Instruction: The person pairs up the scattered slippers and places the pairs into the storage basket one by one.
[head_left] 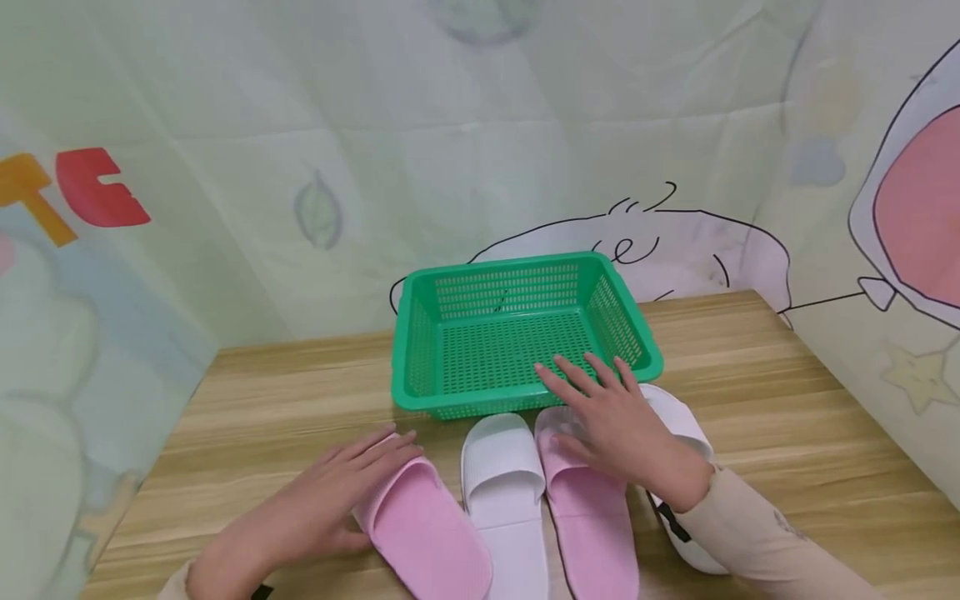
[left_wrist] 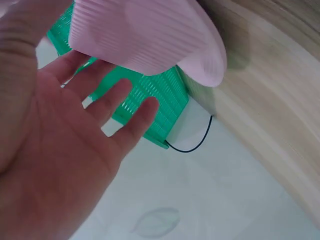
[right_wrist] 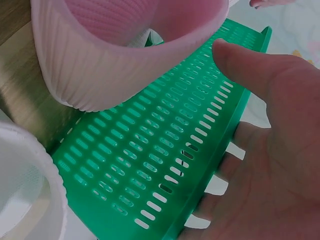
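Four slippers lie in a row on the table, toes toward a green basket point(head_left: 651, 358). At the left end is a pink slipper point(head_left: 435, 542), with my left hand point(head_left: 322, 500) over its outer side and the fingers stretched across its toe strap. Beside it come a white slipper point(head_left: 506, 500) and a second pink slipper point(head_left: 596, 533). My right hand point(head_left: 618, 425) hovers over that second pink slipper, fingers spread toward the basket's front rim, partly hiding the strap. Another white slipper point(head_left: 671, 412) lies partly under my right wrist. In both wrist views the palms hold nothing.
The wood-grain table point(head_left: 300, 392) ends at a printed cloth backdrop point(head_left: 337, 167) behind and at both sides. The slotted basket stands near the back edge, with only its perforated floor and walls showing inside.
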